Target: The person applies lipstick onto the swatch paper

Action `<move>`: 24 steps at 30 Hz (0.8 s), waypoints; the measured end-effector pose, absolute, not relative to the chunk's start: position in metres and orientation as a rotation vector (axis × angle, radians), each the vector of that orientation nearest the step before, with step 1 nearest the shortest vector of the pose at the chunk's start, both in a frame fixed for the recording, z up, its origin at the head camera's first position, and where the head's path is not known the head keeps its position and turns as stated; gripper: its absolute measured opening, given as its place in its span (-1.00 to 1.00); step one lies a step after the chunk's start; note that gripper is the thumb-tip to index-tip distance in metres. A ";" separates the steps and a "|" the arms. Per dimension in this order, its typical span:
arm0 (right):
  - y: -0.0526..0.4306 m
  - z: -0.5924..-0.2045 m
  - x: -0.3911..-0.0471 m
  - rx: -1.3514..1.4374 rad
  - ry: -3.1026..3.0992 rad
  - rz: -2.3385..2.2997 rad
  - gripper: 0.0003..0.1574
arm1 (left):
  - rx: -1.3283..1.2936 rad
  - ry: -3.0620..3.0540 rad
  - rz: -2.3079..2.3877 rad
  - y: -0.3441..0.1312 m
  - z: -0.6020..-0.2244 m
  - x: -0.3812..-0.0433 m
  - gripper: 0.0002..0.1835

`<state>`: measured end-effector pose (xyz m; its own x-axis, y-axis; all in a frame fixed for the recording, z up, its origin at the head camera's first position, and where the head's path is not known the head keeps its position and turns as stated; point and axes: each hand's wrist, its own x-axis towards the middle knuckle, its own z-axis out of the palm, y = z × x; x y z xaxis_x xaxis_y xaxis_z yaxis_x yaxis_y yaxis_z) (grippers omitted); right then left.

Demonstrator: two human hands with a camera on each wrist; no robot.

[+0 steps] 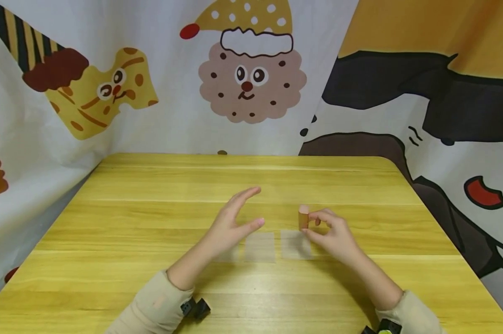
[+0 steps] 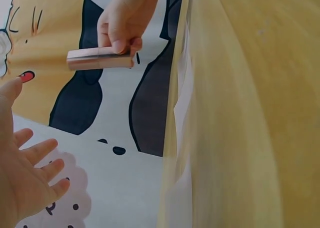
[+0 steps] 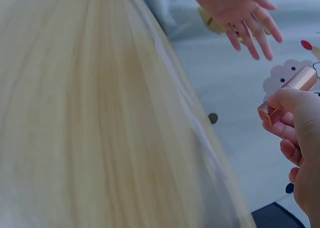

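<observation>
A rose-gold lipstick tube [image 1: 303, 217] is held upright by my right hand [image 1: 332, 234], pinched low between thumb and fingers. It is above the far edge of the right pale square [image 1: 296, 245] in the head view. The left wrist view shows a seam around the middle of the lipstick [image 2: 99, 58]. Its lower end [image 3: 265, 114] faces the camera in the right wrist view. My left hand [image 1: 228, 225] hovers to the left with fingers spread and thumb apart, holding nothing. Beneath and beside it lies another pale square [image 1: 259, 247].
A third pale square [image 1: 227, 255] is partly hidden under my left forearm. The wooden table [image 1: 251, 301] has a rounded far edge, with a cartoon-printed cloth [image 1: 163, 130] hanging behind it. Small black devices [image 1: 195, 308] are strapped at both wrists.
</observation>
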<state>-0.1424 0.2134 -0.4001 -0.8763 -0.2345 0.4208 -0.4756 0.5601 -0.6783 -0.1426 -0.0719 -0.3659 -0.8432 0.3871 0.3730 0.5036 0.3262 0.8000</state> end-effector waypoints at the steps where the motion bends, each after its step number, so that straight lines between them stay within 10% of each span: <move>1: 0.212 -0.399 -0.142 0.599 -2.508 1.219 -0.72 | -0.838 -2.465 -1.543 -0.071 -0.366 -0.142 -0.29; 24: 0.197 -0.392 -0.127 0.724 -2.553 1.233 -0.66 | -0.925 -2.528 -1.488 -0.055 -0.373 -0.125 -0.28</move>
